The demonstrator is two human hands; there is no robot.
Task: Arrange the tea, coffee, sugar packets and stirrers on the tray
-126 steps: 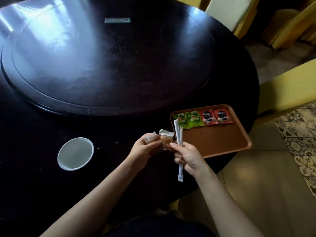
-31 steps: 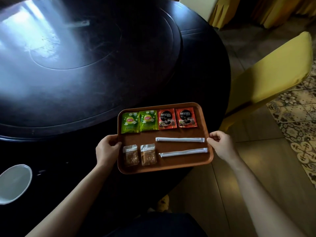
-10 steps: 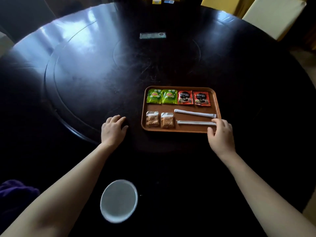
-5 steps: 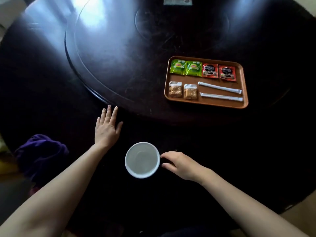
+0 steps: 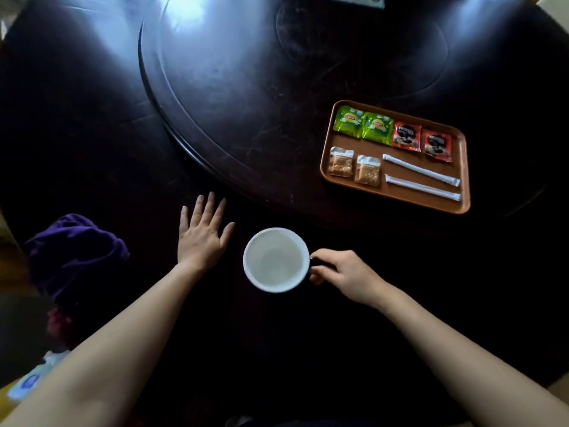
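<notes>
The brown tray rests on the dark round table at the right. Its back row holds two green tea packets and two red coffee packets. In front lie two brown sugar packets and two white wrapped stirrers. My left hand lies flat on the table with fingers spread, holding nothing. My right hand pinches the dark handle of a cup with a white inside, which stands near the table's front.
A raised turntable disc covers the table's middle; the tray sits on its near-right part. A small flat packet lies at the far edge. A purple cloth sits off the table at the left.
My right hand has closed on the cup's handle. My left hand stays flat on the table. The tray and its packets have not moved.
</notes>
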